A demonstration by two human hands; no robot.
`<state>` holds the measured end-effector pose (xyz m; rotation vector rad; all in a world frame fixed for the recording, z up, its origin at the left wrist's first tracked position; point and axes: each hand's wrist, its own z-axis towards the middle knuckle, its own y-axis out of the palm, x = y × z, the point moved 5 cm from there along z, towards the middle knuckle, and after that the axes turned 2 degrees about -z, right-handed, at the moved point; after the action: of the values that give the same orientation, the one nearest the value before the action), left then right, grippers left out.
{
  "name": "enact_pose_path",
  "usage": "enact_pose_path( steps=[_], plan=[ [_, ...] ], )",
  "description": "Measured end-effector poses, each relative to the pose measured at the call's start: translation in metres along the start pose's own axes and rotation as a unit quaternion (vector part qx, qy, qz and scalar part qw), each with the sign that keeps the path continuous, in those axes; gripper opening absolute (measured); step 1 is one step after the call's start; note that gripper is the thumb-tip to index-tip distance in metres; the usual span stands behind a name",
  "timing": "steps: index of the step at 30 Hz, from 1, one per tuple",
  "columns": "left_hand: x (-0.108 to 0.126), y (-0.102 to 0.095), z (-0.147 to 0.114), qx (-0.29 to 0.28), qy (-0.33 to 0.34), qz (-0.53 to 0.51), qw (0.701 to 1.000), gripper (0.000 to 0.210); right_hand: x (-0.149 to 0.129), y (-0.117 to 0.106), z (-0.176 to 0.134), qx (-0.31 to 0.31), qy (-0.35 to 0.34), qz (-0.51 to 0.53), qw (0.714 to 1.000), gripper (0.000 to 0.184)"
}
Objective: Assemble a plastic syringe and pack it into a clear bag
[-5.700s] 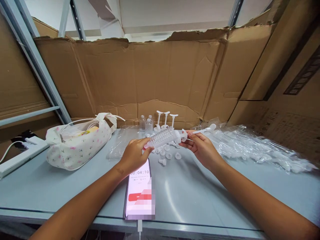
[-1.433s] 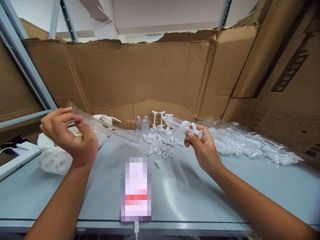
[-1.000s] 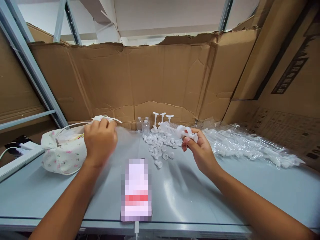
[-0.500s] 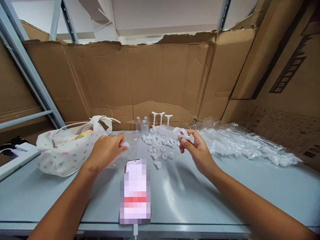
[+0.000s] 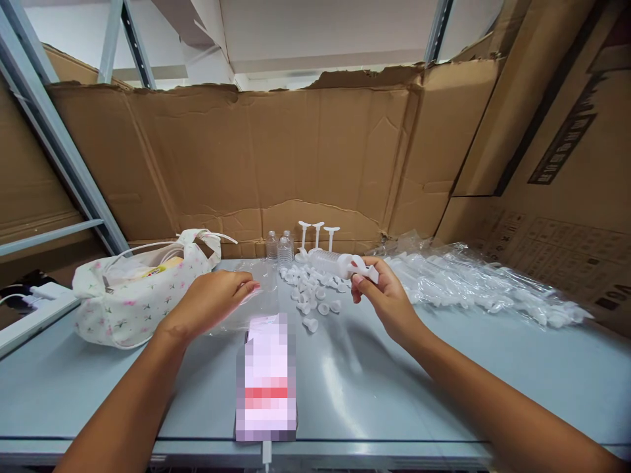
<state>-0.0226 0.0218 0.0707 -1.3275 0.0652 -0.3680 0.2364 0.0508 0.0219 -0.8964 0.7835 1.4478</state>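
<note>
Your right hand (image 5: 387, 292) grasps an assembled clear syringe (image 5: 329, 263), unbagged, beyond flat plastic film (image 5: 268, 289) under your left hand (image 5: 208, 301), whose grip I cannot tell.

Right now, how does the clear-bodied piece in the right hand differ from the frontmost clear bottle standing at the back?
Pose: the clear-bodied piece is tipped well over toward its side; the clear bottle stands upright.
Support: the right hand holds the piece; the bottle rests on the table, unheld.
Parts: the piece has white fittings; the bottle shows none.
Both have see-through bodies.
</note>
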Motion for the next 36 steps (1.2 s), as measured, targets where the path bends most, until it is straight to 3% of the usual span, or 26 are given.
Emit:
enact_pose_path(
  steps=[4,7,11,14,19,22,26,29,32,36],
  plan=[
    [0.006,-0.008,0.000,0.084,0.032,0.124,0.988,0.034,0.001,-0.001,0.000,0.001,-0.002,-0.006,1.000,0.019],
    [0.013,-0.018,-0.005,0.184,0.031,0.235,0.954,0.029,0.000,-0.002,0.000,0.004,-0.011,-0.003,1.000,0.018],
    [0.018,-0.025,-0.016,0.255,-0.006,0.329,0.909,0.026,-0.004,-0.004,0.001,0.010,-0.028,0.007,1.000,0.016],
    [0.017,-0.029,-0.022,0.288,-0.047,0.333,0.897,0.026,-0.007,-0.005,0.001,0.014,-0.035,0.011,0.999,0.014],
    [0.012,-0.048,-0.037,0.428,-0.110,0.216,0.870,0.021,-0.008,-0.006,0.000,0.018,-0.040,0.008,0.999,0.014],
    [0.007,-0.060,-0.048,0.501,-0.097,0.125,0.851,0.020,-0.009,-0.006,0.000,0.022,-0.043,0.008,0.999,0.015],
    [-0.004,-0.068,-0.051,0.534,-0.064,-0.014,0.843,0.023,-0.009,-0.010,0.003,0.053,-0.048,0.013,0.997,0.015],
    [-0.013,-0.070,-0.049,0.588,-0.026,-0.164,0.791,0.019,-0.011,-0.019,0.005,0.096,-0.060,0.035,0.993,0.016],
    [-0.022,-0.066,-0.038,0.560,0.009,-0.321,0.764,0.017,-0.016,-0.025,0.005,0.117,-0.077,0.074,0.987,0.018],
    [-0.031,-0.047,-0.011,0.383,0.027,-0.516,0.766,0.012,-0.028,-0.028,0.003,0.103,-0.082,0.132,0.982,0.017]
  ],
)
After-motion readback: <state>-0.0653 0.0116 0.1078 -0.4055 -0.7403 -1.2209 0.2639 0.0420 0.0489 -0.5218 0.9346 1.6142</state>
